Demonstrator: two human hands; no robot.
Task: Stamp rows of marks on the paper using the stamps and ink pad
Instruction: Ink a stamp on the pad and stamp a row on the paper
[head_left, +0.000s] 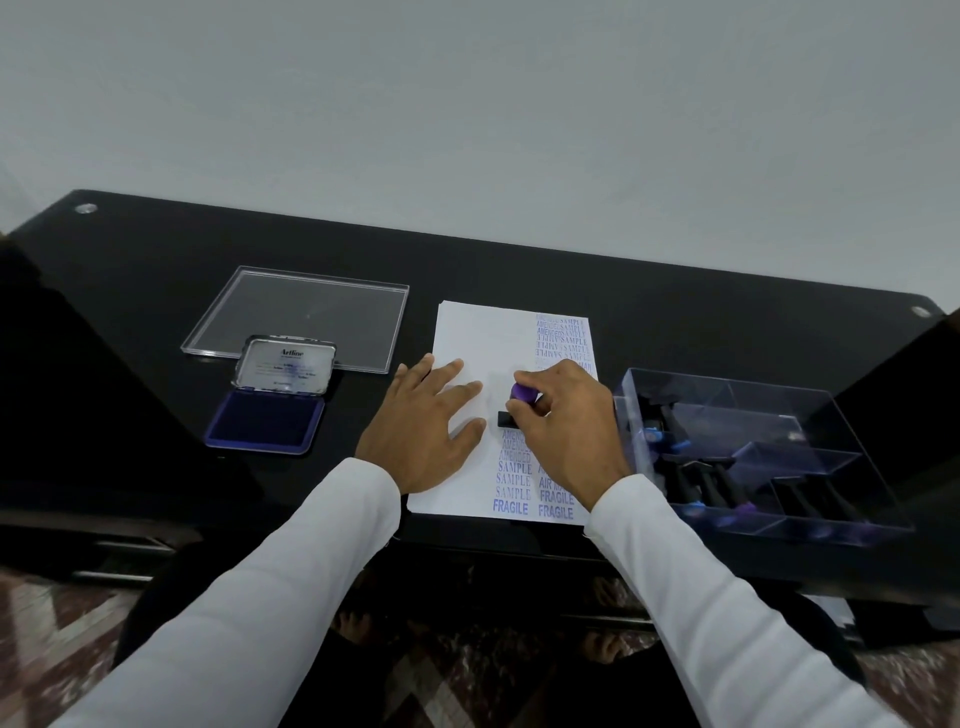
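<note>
A white sheet of paper (467, 332) lies on the black table, printed with blue rows reading FRAGILE, SAMPLE, AMENDED and AIR MAIL. My right hand (566, 426) grips a stamp (522, 397) with a purple knob and a black base, which stands on the paper just above the AMENDED marks. My left hand (423, 431) lies flat with spread fingers on the left part of the sheet. The ink pad (265, 418) stands open to the left, its blue pad showing and its lid raised.
A clear plastic lid (301, 312) lies behind the ink pad. A clear compartment box (753, 457) with several more stamps sits at the right of the paper. The black table (675, 332) has its front edge near my sleeves.
</note>
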